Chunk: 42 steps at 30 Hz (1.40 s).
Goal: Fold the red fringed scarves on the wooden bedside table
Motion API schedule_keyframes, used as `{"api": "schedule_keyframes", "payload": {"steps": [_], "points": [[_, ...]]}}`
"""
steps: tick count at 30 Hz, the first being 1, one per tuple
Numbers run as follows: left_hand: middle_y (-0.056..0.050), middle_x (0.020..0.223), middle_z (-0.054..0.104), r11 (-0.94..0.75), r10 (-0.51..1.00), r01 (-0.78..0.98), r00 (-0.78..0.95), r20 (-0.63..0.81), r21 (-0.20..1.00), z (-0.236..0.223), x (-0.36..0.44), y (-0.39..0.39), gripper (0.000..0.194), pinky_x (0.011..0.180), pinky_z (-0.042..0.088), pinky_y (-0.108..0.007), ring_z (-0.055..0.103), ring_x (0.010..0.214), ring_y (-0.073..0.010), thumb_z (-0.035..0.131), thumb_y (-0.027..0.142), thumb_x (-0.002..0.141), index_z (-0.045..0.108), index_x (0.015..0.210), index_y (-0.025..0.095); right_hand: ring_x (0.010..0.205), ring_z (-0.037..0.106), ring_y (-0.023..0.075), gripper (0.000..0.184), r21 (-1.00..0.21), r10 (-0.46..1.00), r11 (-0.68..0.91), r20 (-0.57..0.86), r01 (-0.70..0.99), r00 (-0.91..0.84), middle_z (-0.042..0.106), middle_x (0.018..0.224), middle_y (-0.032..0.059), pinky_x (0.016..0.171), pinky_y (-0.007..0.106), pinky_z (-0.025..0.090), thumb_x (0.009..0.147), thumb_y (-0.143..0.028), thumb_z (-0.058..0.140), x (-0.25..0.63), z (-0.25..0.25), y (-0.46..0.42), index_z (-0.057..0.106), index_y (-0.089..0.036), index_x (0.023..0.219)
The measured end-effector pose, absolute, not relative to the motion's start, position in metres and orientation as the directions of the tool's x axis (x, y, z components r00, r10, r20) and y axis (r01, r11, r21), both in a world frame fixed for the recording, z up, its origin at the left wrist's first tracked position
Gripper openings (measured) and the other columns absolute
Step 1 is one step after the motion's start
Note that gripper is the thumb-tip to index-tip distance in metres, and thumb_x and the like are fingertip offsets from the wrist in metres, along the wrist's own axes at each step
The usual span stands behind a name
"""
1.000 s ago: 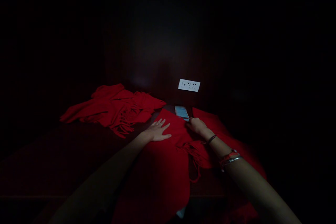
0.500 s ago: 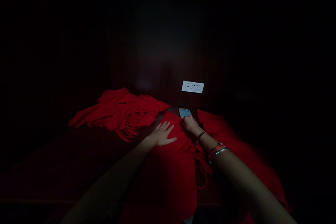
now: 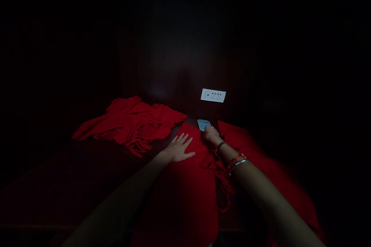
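Observation:
My left hand [image 3: 181, 151] lies flat with fingers spread on a red scarf [image 3: 181, 197] that runs down over the table's near edge. A ring shows on one finger. Just to the right, my right hand [image 3: 211, 134] is closed around the lower end of a smartphone [image 3: 203, 124] with a lit, pale blue screen. Its thumb side covers part of the screen, and the other fingers are mostly hidden. Red fringe [image 3: 222, 175] spreads below the right wrist, beside the scarf.
A crumpled red fringed scarf [image 3: 124, 119] lies at the back left. More red cloth [image 3: 261, 166] stretches along the right, partly behind my forearm. A white socket plate [image 3: 213, 95] is on the dark wall behind the dark table [image 3: 72, 185]. The surroundings are very dim.
My right hand has moved slightly left and further over the phone's lower end, covering more of it. My left hand stays flat on the scarf. The view has shifted slightly.

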<state>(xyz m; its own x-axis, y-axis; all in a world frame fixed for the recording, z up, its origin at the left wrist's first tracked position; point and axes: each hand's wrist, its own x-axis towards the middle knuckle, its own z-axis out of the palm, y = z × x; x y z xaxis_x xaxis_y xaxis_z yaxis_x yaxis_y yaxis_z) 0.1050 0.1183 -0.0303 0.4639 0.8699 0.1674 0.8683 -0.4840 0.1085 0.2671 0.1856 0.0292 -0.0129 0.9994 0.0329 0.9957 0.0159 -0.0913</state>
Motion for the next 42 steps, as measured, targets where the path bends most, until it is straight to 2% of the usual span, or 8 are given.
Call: {"api": "schedule_keyframes", "payload": {"steps": [13,19,23,27,30,33,38,42], "points": [[-0.002,0.135,0.007,-0.474,0.88,0.87,0.467,0.08,0.133,-0.031,0.105,0.12,0.065,0.095,0.007,-0.043,0.002,0.122,-0.0251,0.011,0.064,0.074,0.015,0.128,0.028,0.102,0.043,0.0243,0.034,0.053,0.962,0.191,0.191,0.98,-0.197,0.046,0.111,0.0168,0.081,0.034,0.035,0.08,-0.02,0.034,0.269,0.025,0.149,0.043,-0.011,0.111],[-0.003,0.135,0.011,-0.467,0.884,0.874,0.461,0.072,0.133,-0.031,0.105,0.122,0.071,0.096,0.006,-0.04,0.005,0.122,-0.0241,0.014,0.065,0.073,0.012,0.129,0.022,0.117,0.024,0.0236,0.056,-0.097,0.795,0.583,-0.137,0.806,-0.591,0.026,0.13,0.0089,0.092,0.037,0.023,0.077,-0.05,0.031,0.305,0.015,0.092,0.025,-0.021,0.126],[-0.002,0.135,0.011,-0.436,0.899,0.891,0.436,0.029,0.124,-0.028,0.105,0.123,0.057,0.097,0.007,-0.038,0.005,0.122,-0.0201,0.008,0.049,0.081,0.014,0.129,0.018,0.121,0.002,0.0286,0.06,-0.124,0.816,0.492,-0.281,0.862,-0.506,0.003,0.136,0.0007,0.092,0.053,0.01,0.075,-0.06,0.02,0.327,0.008,0.07,0.01,-0.033,0.127],[-0.004,0.134,0.013,-0.414,0.91,0.906,0.413,0.027,0.089,-0.027,0.106,0.122,0.051,0.097,0.009,-0.035,0.008,0.122,-0.0187,0.012,0.038,0.083,0.016,0.129,0.015,0.121,0.01,0.0247,0.066,-0.185,0.75,0.518,-0.373,0.835,-0.547,0.01,0.135,0.0041,0.096,0.041,0.012,0.073,-0.06,0.027,0.326,0.025,0.076,0.017,-0.026,0.128],[-0.005,0.134,0.013,-0.422,0.906,0.904,0.417,0.076,0.071,-0.029,0.106,0.123,0.052,0.097,0.01,-0.035,0.007,0.122,-0.0191,0.016,0.04,0.082,0.018,0.128,0.016,0.119,0.021,0.0172,0.063,-0.224,0.769,0.558,-0.223,0.799,-0.6,0.025,0.131,0.0084,0.097,0.028,0.016,0.078,-0.053,0.025,0.309,0.034,0.093,0.025,-0.014,0.126],[-0.01,0.134,0.01,-0.374,0.925,0.924,0.367,0.096,0.073,-0.031,0.105,0.124,0.06,0.097,0.01,-0.035,0.004,0.122,-0.0217,0.018,0.046,0.08,0.018,0.128,0.01,0.12,0.018,0.0165,0.061,-0.185,0.836,0.535,-0.024,0.825,-0.548,0.026,0.13,0.01,0.097,0.027,0.015,0.08,-0.049,0.025,0.287,0.025,0.108,0.024,-0.01,0.126],[-0.014,0.133,0.012,-0.362,0.932,0.928,0.359,0.043,0.086,-0.031,0.097,0.127,0.069,0.096,0.015,-0.033,0.01,0.121,-0.0217,0.018,0.053,0.077,0.017,0.127,0.006,0.122,0.005,0.0223,0.064,-0.147,0.885,0.446,-0.074,0.883,-0.459,0.009,0.136,0.0034,0.095,0.044,0.007,0.076,-0.058,0.012,0.269,-0.009,0.113,0.013,-0.023,0.129],[-0.011,0.131,0.024,-0.401,0.913,0.916,0.396,0.097,0.038,-0.024,0.094,0.136,0.054,0.095,0.017,-0.031,0.02,0.119,-0.0191,0.016,0.04,0.082,0.027,0.125,0.009,0.122,0.0,0.0233,0.064,-0.123,0.902,0.404,-0.108,0.906,-0.417,0.002,0.136,0.0005,0.094,0.046,0.004,0.075,-0.06,0.006,0.272,-0.015,0.11,0.008,-0.027,0.129]]}}
